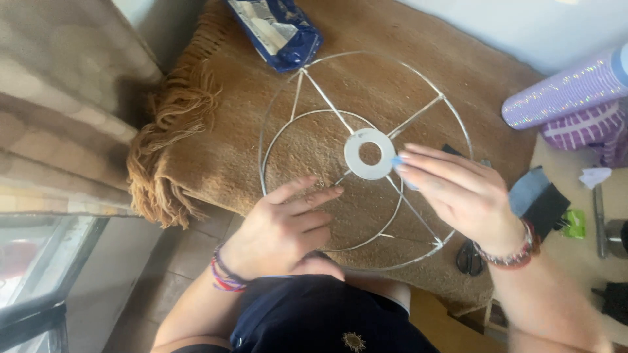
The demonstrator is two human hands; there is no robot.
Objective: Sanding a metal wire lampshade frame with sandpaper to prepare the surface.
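While the left hand [284, 225] rests open on the wire frame [366, 157], the right hand's [454, 189] grip pinches it.

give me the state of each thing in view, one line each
wire lampshade frame: bare, lying flat on the rug
left hand: open, fingers resting on the frame's inner ring
right hand: fingertips at the white centre ring
scissors: lying on the rug, mostly under the right wrist
blue packet: crumpled, on the rug
glitter roll: rolled up, lying on its side
rug: spread flat, fringe bunched

scissors [468, 257] half hidden under right wrist [507, 248]
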